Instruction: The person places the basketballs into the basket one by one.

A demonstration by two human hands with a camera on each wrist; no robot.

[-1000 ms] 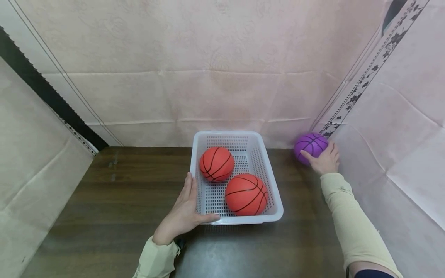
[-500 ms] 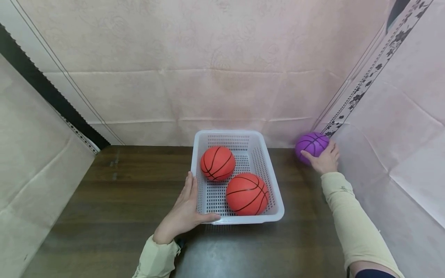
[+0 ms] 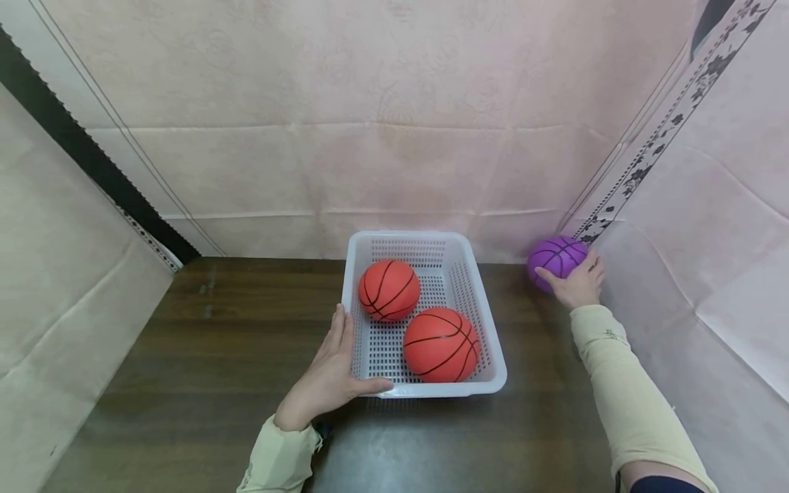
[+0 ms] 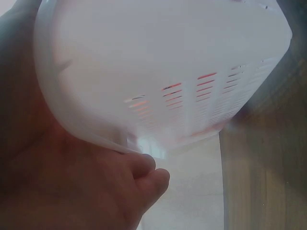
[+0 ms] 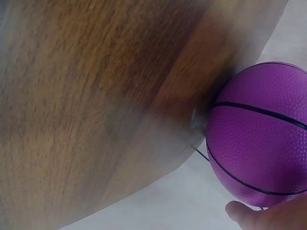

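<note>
In the head view, a white perforated plastic basket [image 3: 493,349] stands on the dark wooden table. Inside it sit a smaller orange toy basketball [image 3: 389,290] near the back left and a larger orange one [image 3: 441,344] near the front right. My left hand [image 3: 329,383] rests on the basket's front left corner, thumb along the near rim, fingers along the left side. At the table's far right corner is a purple toy basketball [image 3: 556,260]. My right hand [image 3: 578,282] holds its near right side between thumb and fingers. In the right wrist view, only one fingertip shows beside the purple ball [image 5: 264,139].
Pale cloth walls enclose the table [image 3: 246,342] at the back [image 3: 394,171], left [image 3: 74,274] and right [image 3: 709,239]. The basket's far end stands close to the back wall. The purple ball lies by the corner of the back and right walls.
The head view has shifted slightly, so the scene sits a little further right. Both hands keep their places on the basket and the purple ball.
</note>
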